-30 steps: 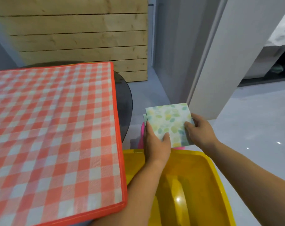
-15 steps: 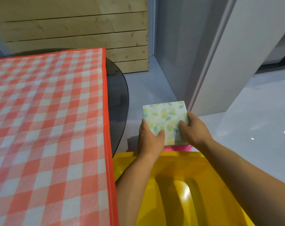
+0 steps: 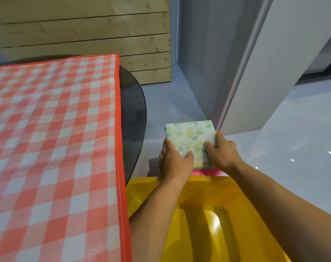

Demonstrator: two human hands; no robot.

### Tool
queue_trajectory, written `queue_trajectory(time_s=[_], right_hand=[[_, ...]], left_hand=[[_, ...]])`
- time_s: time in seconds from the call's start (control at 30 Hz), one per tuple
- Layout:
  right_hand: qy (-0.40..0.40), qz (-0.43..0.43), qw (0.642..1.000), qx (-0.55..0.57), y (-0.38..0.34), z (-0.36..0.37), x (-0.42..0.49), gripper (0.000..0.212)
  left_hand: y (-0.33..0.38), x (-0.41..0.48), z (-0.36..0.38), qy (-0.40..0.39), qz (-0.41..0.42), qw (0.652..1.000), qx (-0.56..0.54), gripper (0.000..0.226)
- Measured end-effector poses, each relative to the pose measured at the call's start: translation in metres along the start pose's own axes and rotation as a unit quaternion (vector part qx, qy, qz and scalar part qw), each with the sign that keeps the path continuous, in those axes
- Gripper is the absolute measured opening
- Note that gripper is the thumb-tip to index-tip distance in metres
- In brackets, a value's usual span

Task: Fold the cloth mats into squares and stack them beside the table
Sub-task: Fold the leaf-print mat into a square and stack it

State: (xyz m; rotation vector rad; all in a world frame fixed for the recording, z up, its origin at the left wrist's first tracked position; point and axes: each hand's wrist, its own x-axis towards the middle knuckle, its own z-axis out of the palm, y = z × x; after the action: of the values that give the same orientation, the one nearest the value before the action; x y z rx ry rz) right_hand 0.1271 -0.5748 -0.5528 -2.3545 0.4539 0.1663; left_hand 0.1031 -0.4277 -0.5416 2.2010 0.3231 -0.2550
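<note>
Left hand (image 3: 175, 159), right hand (image 3: 222, 154): fingers (image 3: 167, 143) curled on edges of soft leaf-print square mat (image 3: 189, 136). Woven checked cloth (image 3: 53, 138) left, glossy yellow plastic seat (image 3: 208, 214) near.

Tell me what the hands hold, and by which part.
Both grip the folded leaf-print mat: the left hand at its near left edge, the right hand at its right edge, thumbs on top.
</note>
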Motion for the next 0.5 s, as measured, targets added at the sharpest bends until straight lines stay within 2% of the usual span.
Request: queue_trajectory(time_s=[0.13, 0.3, 0.5], right_hand=[[0.01, -0.017, 0.999, 0.034, -0.001, -0.006, -0.009, 0.049], [0.061, -0.02, 0.998, 0.029, -0.002, -0.034, -0.034, 0.058], [0.081, -0.056, 0.992, 0.082, -0.032, -0.088, -0.089, 0.044]], left_hand=[[-0.001, -0.009, 0.0, 0.032, 0.024, 0.999, -0.012, 0.089], [-0.001, -0.044, 0.001, 0.073, 0.068, 0.991, -0.084, 0.074], [0.022, -0.118, -0.008, 0.039, 0.059, 0.98, -0.188, 0.064]])
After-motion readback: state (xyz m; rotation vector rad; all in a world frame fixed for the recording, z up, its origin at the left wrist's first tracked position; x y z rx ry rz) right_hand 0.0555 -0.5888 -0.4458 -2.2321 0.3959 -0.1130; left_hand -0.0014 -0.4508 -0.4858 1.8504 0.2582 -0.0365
